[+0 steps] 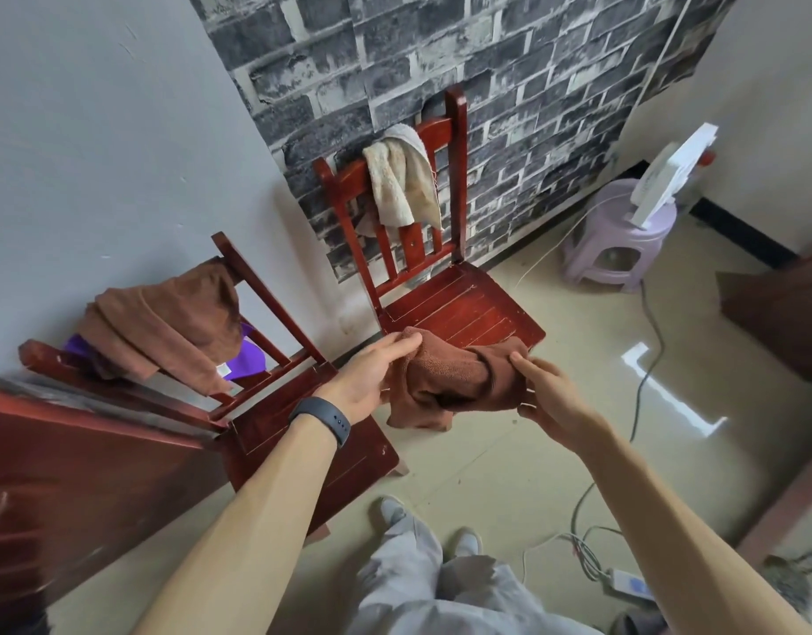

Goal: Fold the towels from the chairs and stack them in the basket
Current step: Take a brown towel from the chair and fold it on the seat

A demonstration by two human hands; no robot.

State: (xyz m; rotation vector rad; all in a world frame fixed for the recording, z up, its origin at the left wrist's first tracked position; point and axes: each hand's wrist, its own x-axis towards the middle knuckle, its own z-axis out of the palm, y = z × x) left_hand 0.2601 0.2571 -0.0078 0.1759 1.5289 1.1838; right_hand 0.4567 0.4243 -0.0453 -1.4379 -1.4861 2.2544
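Brown towel at centre frame, held in the air in front of the rear chair. Left hand pinches its left corner with fingers nearly straight, right hand pinches the right edge. Long axis runs left-right, middle bunched, a flap hanging down. Risk: shallow pinches slip and the cloth drops to the floor — bunching likely gives a crooked fold. Cream towel not yet taken.

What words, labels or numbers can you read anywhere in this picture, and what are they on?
No text is legible.
Too small to read: white tag on the draped brown towel.
Blurred faint marks: white panel on the purple stool.
Blue patch, no readable letters: power strip on the floor.
No tag showing: held brown towel.
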